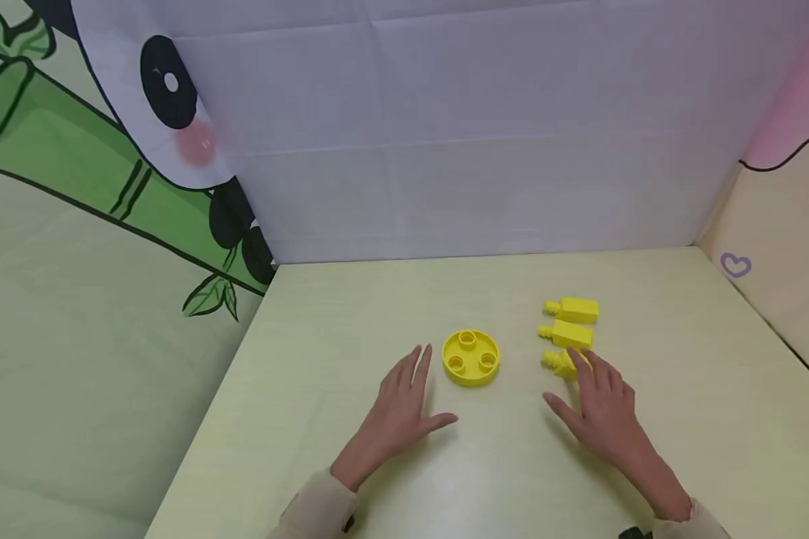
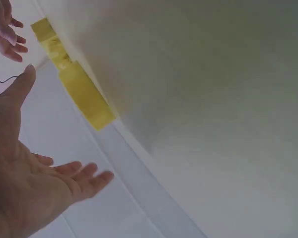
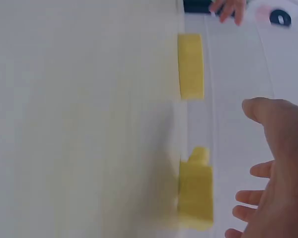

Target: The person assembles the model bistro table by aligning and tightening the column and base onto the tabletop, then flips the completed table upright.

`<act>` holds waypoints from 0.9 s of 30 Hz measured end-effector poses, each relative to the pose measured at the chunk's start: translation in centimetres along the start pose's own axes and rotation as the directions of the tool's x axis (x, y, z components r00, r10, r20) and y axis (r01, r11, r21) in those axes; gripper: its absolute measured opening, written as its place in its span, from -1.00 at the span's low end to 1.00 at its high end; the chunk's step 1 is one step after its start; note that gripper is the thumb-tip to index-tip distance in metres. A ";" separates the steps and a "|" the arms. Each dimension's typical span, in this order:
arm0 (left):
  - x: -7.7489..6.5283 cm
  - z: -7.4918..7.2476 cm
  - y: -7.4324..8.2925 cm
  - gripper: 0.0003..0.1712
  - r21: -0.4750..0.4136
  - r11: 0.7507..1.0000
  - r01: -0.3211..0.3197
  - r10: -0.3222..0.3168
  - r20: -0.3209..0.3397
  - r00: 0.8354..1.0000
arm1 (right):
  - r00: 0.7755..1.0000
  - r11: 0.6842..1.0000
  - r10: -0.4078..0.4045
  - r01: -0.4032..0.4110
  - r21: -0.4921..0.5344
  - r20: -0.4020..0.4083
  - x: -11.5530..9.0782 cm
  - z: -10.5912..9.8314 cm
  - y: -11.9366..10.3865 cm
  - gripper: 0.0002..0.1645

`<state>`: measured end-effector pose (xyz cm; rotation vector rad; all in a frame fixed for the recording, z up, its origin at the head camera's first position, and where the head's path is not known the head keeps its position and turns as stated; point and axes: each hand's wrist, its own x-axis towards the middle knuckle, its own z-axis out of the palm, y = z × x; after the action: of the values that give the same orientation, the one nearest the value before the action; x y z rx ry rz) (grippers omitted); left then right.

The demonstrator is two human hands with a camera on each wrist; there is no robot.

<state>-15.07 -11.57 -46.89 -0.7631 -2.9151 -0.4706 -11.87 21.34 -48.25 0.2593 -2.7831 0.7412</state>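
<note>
A round yellow disc (image 1: pixel 470 373) with a raised rim and three ring-shaped sockets lies flat on the table. To its right, three yellow block pieces (image 1: pixel 573 334), each with a narrow ridged peg at its left end, lie in a column. My left hand (image 1: pixel 399 412) hovers left of the disc, fingers spread, apart from it and holding nothing. Over the nearest block (image 1: pixel 559 364) reaches my right hand (image 1: pixel 607 412), its fingertips covering part of that piece; contact cannot be told. In the right wrist view, the right hand (image 3: pixel 283 168) has its thumb apart and nothing between the fingers.
The pale table (image 1: pixel 350 314) ends at a white cloth wall (image 1: pixel 485 150) behind. At the left hangs a green printed cloth (image 1: pixel 74 337), and a beige panel (image 1: pixel 782 224) with a heart outline stands at the right.
</note>
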 end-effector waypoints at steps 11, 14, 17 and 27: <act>7.1 1.8 -3.1 0.39 -0.378 0.917 0.126 -0.040 0.228 0.973 | 0.957 0.950 0.263 -0.279 0.141 0.120 2.0 -0.1 5.2 -0.11; 8.0 2.3 -3.7 0.39 -0.309 0.944 0.114 -0.032 0.257 0.966 | 0.955 0.950 0.262 -0.281 0.138 0.138 2.2 -0.3 5.7 -0.17; 8.7 2.5 -3.9 0.38 -0.274 0.957 0.095 -0.020 0.265 0.964 | 0.955 0.952 0.258 -0.277 0.132 0.144 2.3 -0.5 5.8 -0.21; 9.7 3.1 -4.2 0.25 -0.284 0.956 0.072 0.011 0.280 0.960 | 0.973 0.972 0.215 -0.222 0.079 0.082 2.2 -0.8 5.9 -0.36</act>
<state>-25.59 -9.53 -49.36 -0.8853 -3.1620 -0.8805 -15.25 26.58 -49.73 -0.0064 -2.8837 0.9240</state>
